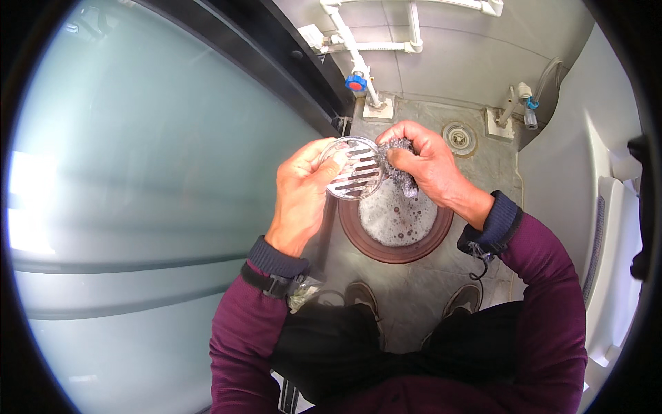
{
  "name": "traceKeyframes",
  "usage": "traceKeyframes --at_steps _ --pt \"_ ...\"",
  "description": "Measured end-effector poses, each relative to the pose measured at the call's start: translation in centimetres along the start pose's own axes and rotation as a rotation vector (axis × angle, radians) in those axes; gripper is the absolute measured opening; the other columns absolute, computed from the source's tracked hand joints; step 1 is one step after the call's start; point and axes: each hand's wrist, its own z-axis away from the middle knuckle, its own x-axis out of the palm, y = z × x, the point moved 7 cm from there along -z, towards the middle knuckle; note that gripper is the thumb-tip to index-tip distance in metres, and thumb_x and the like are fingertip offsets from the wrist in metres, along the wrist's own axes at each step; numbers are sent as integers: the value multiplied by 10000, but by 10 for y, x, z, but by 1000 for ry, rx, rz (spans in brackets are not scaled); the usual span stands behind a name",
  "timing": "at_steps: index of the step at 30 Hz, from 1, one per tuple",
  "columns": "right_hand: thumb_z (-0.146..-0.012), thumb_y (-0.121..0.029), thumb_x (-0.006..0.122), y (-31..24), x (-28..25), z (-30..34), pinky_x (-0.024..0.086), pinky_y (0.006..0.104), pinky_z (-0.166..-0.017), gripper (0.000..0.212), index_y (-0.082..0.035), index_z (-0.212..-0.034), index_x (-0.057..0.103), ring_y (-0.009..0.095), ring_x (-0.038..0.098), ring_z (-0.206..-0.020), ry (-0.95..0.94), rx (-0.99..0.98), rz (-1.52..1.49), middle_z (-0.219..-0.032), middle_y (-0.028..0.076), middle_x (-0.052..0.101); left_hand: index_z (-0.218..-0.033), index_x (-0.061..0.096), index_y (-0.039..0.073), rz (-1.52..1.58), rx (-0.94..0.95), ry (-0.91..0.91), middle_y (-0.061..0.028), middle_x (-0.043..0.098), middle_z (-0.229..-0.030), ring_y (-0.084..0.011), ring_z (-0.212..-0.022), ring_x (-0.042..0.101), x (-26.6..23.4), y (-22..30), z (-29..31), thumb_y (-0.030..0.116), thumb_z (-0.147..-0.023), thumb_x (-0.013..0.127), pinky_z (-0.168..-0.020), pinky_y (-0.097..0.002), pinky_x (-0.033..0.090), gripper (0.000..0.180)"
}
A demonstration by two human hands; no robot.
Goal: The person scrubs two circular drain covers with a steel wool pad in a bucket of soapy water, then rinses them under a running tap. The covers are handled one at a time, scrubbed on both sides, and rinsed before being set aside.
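mid-frame, the left hand [302,186] grips the grate [358,169] by its left edge, partly covering it; the right hand [433,167] pinches a scourer [404,178], half hidden in its grip. below, foam [394,221] veils the inside of the basin [360,245].

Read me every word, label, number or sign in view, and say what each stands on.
No readable text anywhere.
Round slotted metal cover in the left hand: no lettering visible.
Silvery scrubber in the right hand: none visible.
Blue-and-red valve handle: any marking is too small to read.
Brown basin: none visible.
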Motion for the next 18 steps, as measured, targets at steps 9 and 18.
traceKeyframes --at_steps 9,18 --pt "-924 20 671 19 -1 6 564 297 -802 179 5 -1096 624 117 652 -927 -7 57 -12 -1084 56 668 -1261 630 -64 132 -79 81 -123 729 -1109 -173 -970 712 -9 -13 -5 20 -1014 615 -875 -312 581 261" --pt "-891 -22 706 -25 11 0 507 357 -940 144 -25 -1028 661 277 655 -1039 113 -607 525 -1115 112 655 -1177 614 -63 -235 -100 97 -110 730 -1044 -119 -862 693 8 -18 7 -30 -982 586 -753 -271 562 200"
